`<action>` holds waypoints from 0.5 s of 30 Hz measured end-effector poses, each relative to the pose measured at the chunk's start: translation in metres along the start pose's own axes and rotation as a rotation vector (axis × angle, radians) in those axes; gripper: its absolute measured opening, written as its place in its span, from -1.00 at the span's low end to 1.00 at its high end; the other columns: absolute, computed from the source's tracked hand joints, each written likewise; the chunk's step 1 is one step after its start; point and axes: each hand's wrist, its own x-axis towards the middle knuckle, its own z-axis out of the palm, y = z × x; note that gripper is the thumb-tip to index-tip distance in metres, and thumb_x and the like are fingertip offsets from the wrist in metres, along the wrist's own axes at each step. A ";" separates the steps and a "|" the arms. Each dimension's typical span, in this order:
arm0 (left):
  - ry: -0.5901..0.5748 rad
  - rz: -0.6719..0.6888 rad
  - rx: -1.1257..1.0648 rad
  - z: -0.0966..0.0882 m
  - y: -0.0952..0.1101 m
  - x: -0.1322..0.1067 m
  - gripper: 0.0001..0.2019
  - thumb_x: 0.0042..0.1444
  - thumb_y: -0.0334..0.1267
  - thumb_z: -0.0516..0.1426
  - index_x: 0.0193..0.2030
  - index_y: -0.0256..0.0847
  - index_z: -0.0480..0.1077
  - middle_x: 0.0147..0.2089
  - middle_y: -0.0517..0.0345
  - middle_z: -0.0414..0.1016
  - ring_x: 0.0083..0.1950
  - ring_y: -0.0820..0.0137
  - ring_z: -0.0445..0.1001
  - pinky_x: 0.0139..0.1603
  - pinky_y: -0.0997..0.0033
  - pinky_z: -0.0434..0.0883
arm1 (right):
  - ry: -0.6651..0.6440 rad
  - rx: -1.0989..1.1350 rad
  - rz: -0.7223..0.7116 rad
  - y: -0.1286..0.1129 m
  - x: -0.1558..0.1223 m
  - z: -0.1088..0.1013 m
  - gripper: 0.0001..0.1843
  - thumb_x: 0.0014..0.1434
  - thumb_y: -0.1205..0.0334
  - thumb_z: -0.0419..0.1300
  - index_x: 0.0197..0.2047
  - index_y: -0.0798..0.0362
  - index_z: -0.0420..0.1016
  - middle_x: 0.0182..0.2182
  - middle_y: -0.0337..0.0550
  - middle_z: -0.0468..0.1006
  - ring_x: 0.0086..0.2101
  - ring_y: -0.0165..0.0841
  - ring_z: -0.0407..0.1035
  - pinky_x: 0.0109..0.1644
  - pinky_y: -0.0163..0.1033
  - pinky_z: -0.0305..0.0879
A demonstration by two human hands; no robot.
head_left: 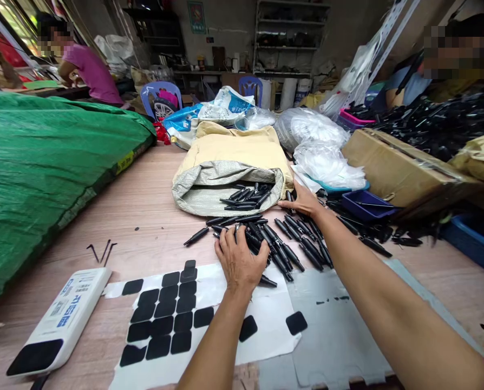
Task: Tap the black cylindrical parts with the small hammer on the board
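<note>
Lettering (69, 310): white device (61, 324), blue, illegible | Grip: left hand (241, 259) apart over black tubes (280, 250); right hand (306, 200), can't tell

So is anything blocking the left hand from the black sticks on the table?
Nothing visible blocks it: the left hand is right at the black sticks. The right hand is off beside the bag.

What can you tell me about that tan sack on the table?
The tan sack looks like paper or cloth, creased, with a grey, woven-looking lining showing around its mouth. It lies flat on the wood-look table, its open mouth facing the wearer. Slim black pen-shaped pieces lie inside near the opening. The right hand is at the mouth's right edge, apparently touching it.
</note>
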 end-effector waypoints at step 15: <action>0.025 0.007 0.011 0.003 -0.001 0.000 -0.44 0.13 -0.02 0.26 0.22 -0.25 0.44 0.26 -0.19 0.45 0.42 -0.10 0.23 0.46 -0.20 0.13 | 0.062 -0.292 0.208 -0.037 -0.057 0.015 -0.57 0.30 0.14 0.06 0.20 0.03 0.41 0.13 0.10 0.41 0.12 -0.05 0.26 0.13 -0.01 0.26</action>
